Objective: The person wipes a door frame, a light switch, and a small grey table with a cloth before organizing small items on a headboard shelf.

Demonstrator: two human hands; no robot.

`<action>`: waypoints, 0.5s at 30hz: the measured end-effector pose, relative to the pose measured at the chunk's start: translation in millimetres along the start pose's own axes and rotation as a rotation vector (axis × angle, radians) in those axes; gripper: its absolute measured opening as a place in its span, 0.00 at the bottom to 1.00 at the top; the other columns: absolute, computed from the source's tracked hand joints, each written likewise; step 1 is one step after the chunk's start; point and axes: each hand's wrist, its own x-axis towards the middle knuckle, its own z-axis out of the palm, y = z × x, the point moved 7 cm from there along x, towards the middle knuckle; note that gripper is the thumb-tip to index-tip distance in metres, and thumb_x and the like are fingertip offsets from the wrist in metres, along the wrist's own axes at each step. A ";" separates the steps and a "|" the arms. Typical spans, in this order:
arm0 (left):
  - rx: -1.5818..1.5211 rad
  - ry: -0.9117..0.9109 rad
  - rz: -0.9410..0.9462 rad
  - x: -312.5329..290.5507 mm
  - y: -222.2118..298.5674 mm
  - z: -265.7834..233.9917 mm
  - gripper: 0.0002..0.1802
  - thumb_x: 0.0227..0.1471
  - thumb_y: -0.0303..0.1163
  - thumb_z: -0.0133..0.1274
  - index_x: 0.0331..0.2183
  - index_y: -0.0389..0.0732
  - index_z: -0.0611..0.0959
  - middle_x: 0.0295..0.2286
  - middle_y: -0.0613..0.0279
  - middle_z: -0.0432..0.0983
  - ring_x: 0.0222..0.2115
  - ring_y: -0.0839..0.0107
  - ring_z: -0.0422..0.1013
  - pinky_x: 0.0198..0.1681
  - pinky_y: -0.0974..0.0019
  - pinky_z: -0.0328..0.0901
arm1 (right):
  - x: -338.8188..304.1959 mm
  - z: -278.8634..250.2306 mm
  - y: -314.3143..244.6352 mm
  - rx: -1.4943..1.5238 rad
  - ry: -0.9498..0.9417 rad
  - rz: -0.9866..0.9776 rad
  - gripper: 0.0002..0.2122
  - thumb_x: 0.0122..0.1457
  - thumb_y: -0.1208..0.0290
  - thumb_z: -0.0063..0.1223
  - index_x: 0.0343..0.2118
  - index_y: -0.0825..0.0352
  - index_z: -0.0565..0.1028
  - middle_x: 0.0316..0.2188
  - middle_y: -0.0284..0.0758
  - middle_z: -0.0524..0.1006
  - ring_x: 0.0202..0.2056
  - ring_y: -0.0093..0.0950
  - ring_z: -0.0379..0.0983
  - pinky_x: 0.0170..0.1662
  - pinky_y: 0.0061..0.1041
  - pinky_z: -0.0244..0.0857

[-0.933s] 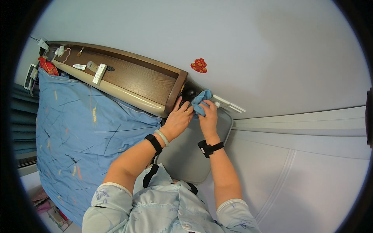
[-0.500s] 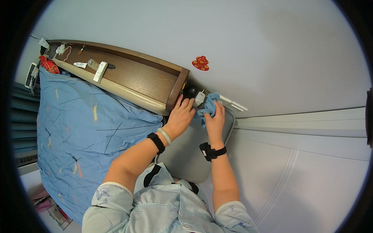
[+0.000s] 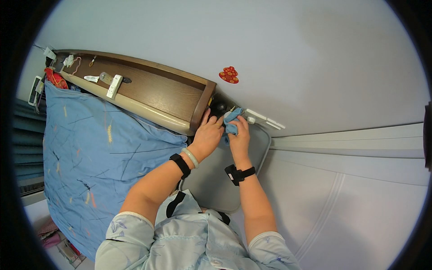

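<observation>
My left hand point(image 3: 209, 136) reaches into the gap beside the end of the headboard, its fingers curled at a white plug adapter point(image 3: 226, 115) and closed on it as far as I can see. My right hand point(image 3: 240, 136) grips a crumpled blue cloth point(image 3: 231, 128) and presses it against the adapter, covering most of it. Behind the fingers sits a dark rounded object point(image 3: 219, 108), too shaded to name. Both hands are above the far end of a grey rounded tabletop point(image 3: 211, 180).
White wall sockets point(image 3: 265, 119) run along the wall just right of the cloth. A wooden headboard point(image 3: 166, 96) with a white power strip point(image 3: 114, 86) on its shelf stands at left, above a bed with a blue cover point(image 3: 103, 148). A white panelled surface point(image 3: 342, 202) fills the right.
My right hand has moved left with the blue cloth, onto the white adapter, which it now mostly hides. More of the wall sockets shows. My left hand has stayed nearly in place.
</observation>
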 end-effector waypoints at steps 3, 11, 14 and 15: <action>0.013 -0.010 0.011 0.0 0.8 0.8 0.08 0.44 0.28 0.47 0.24 0.36 0.81 0.40 0.58 0.72 0.39 0.64 0.64 0.61 0.48 0.43 | 13.6 -1.2 -7.1 -0.026 -0.012 0.031 0.20 0.44 0.85 0.52 0.43 0.63 0.72 0.55 0.44 0.60 0.53 0.46 0.59 0.53 0.35 0.59; -0.027 -0.019 -0.017 0.1 -2.6 6.5 0.09 0.45 0.29 0.47 0.24 0.37 0.80 0.42 0.57 0.71 0.39 0.63 0.64 0.62 0.48 0.43 | -8.9 -3.9 -7.9 -0.030 0.007 -0.071 0.17 0.42 0.87 0.47 0.35 0.63 0.76 0.50 0.39 0.67 0.54 0.42 0.59 0.53 0.33 0.59; -0.032 -0.056 -0.021 -1.7 -3.5 9.0 0.07 0.43 0.28 0.48 0.25 0.38 0.80 0.43 0.60 0.70 0.43 0.64 0.62 0.62 0.47 0.41 | -25.0 -6.9 14.5 0.174 0.068 0.140 0.18 0.42 0.86 0.48 0.39 0.63 0.74 0.51 0.41 0.66 0.54 0.41 0.59 0.54 0.32 0.57; -0.041 -0.020 -0.009 -0.5 -1.8 6.1 0.07 0.44 0.29 0.47 0.23 0.37 0.79 0.42 0.58 0.70 0.42 0.63 0.63 0.62 0.47 0.42 | -28.4 -7.4 20.8 0.173 0.070 0.143 0.18 0.42 0.86 0.48 0.39 0.63 0.74 0.51 0.41 0.66 0.54 0.41 0.59 0.54 0.32 0.57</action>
